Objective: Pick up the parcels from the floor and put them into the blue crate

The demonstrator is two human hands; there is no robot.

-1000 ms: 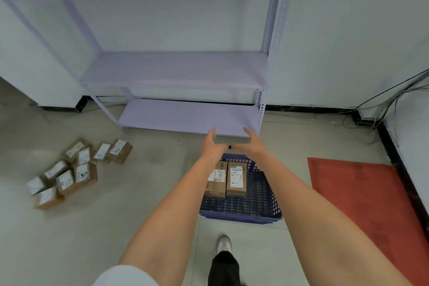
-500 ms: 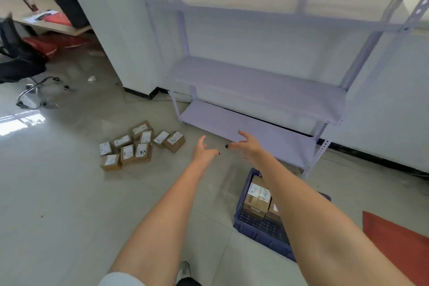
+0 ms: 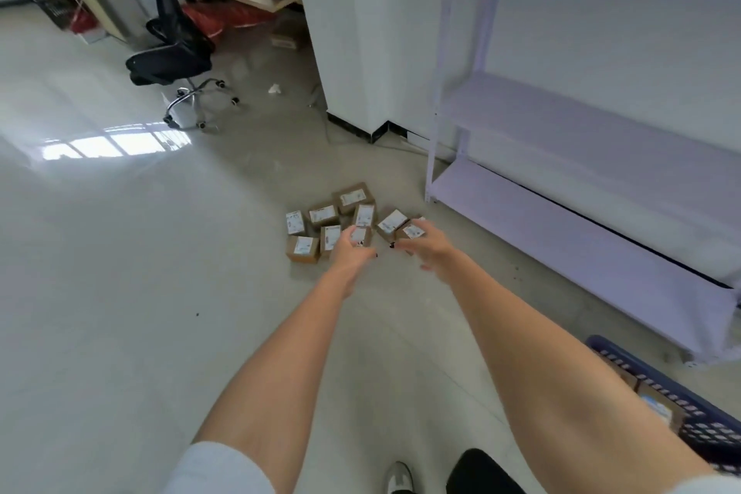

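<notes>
Reaching forward on outstretched arms, left hand [image 3: 353, 253] and right hand [image 3: 431, 249] spread empty above the parcels [image 3: 341, 223].

The person wears short white sleeves [image 3: 216, 467], bare forearms below them, dark nail polish on the fingertips [image 3: 392, 245], black trousers [image 3: 481, 473] and a grey-white shoe [image 3: 399, 477].

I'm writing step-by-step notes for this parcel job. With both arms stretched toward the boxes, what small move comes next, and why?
Probably lower both hands onto the nearest parcels: the left hand and right hand are empty, and the blue crate sits behind on the right.
</notes>
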